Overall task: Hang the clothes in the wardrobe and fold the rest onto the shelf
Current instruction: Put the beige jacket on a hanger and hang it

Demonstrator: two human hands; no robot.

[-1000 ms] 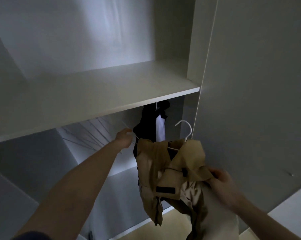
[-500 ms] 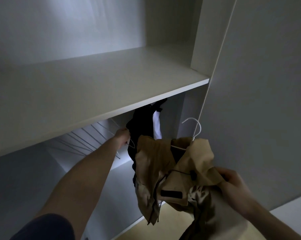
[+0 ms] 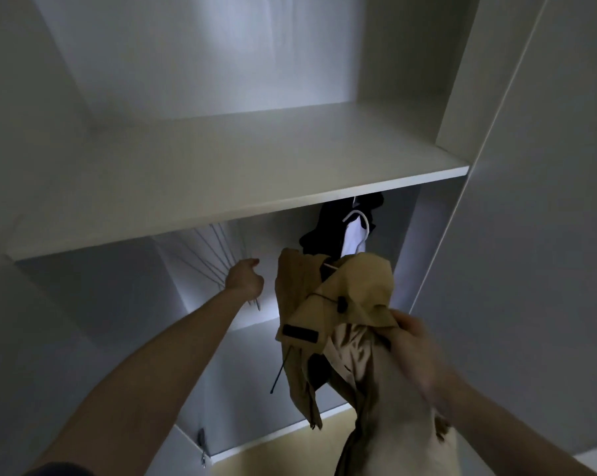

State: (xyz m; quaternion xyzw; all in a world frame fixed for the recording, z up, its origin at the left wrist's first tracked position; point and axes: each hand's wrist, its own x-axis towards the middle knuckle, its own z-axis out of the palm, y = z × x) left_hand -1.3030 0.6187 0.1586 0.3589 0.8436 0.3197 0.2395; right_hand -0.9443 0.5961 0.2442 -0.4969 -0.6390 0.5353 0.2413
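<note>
The right hand (image 3: 414, 341) grips the tan jacket (image 3: 328, 314) by its collar — the garment trails toward six o'clock, and its hanger points toward twelve, under the shelf (image 3: 221, 187). The left hand (image 3: 245, 280), at nine o'clock of the jacket, curls on empty hangers (image 3: 218, 255) — nearer the unseen rail.

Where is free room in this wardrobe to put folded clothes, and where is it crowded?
The shelf top is bare between the back wall and its front edge. Below it, the right end is crowded: a black and white garment hangs there, with the tan jacket in front. A gap remains between the left hand and the jacket.
</note>
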